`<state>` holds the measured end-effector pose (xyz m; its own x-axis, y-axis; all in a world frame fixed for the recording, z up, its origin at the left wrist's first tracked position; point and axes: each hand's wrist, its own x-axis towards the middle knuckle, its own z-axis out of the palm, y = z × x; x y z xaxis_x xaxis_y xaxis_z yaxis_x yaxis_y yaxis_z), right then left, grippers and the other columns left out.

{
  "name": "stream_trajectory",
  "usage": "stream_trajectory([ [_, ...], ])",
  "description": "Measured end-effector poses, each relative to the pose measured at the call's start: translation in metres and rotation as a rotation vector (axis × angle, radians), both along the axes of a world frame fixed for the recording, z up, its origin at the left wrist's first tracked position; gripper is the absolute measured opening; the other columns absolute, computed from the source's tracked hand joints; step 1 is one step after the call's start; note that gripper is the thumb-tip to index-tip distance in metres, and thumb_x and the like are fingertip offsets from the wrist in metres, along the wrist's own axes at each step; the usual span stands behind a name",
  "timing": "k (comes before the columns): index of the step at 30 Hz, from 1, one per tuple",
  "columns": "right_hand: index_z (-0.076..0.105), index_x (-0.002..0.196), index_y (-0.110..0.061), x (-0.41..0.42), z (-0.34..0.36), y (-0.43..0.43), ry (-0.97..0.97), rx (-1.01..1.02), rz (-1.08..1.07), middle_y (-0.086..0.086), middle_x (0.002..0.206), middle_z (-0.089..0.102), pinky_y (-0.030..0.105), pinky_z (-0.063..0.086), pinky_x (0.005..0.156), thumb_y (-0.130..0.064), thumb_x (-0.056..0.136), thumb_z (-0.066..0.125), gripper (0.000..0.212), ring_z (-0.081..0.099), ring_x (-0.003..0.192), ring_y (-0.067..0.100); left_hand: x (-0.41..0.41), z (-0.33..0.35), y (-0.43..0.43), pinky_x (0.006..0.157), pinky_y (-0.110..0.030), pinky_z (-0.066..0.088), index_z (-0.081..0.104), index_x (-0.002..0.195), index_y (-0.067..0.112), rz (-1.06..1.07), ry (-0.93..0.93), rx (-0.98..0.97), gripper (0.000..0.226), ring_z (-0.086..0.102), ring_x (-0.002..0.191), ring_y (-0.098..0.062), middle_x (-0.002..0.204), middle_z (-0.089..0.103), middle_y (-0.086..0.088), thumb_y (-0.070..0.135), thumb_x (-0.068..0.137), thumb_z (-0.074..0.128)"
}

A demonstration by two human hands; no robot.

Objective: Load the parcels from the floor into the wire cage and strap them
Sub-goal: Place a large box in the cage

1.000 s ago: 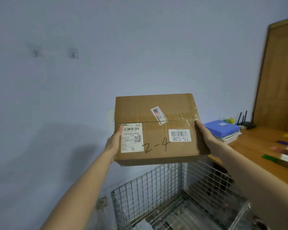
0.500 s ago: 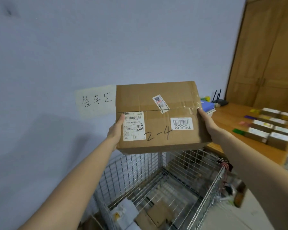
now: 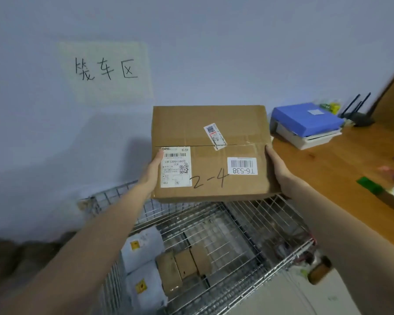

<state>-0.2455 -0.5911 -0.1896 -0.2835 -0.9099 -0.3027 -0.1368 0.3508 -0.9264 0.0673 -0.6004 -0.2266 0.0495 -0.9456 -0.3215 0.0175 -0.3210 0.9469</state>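
While clasped between left hand [image 3: 153, 173] and right hand [image 3: 279, 172], box [image 3: 210, 130] marked "2-4", "T6-538".

Pale blue wall [image 3: 214, 42], handwritten paper sign [image 3: 105, 71] at 10 o'clock. Wooden table [image 3: 328, 169] at 3 o'clock; blue-topped box [image 3: 305, 119], black router [image 3: 359, 117] at 2 o'clock.

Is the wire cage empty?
No, white mailer bags and small brown boxes lie inside the wire cage.

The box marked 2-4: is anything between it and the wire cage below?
Nothing visible. The box, held by the left hand and right hand, hangs over the open-topped wire cage; parcels lie at its near-left floor.
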Motion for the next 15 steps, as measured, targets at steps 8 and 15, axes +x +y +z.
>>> stream_trajectory([
  [8,0.055,0.085,-0.018,0.008,-0.075,-0.051,-0.037,0.286,0.24,-0.001,0.086,0.062,0.026,0.041,0.069,-0.057,0.096,0.034,0.046,0.055,0.076,0.014,-0.011,-0.101,0.021,0.093,-0.046,0.053,0.065,0.117,0.025,0.238,0.033,0.217,0.055,0.07,0.097,-0.023,0.111,0.072,-0.004,0.064,0.089,0.04],
  [15,0.068,0.108,-0.025,0.016,-0.176,-0.074,0.002,0.441,0.32,0.005,0.113,0.07,0.045,0.039,0.105,-0.092,0.059,0.043,0.086,0.063,0.105,0.028,0.004,-0.175,0.033,0.089,-0.04,0.051,0.057,0.127,0.022,0.277,0.114,0.374,0.055,0.065,0.104,-0.026,0.117,0.067,-0.004,0.06,0.092,0.037],
])
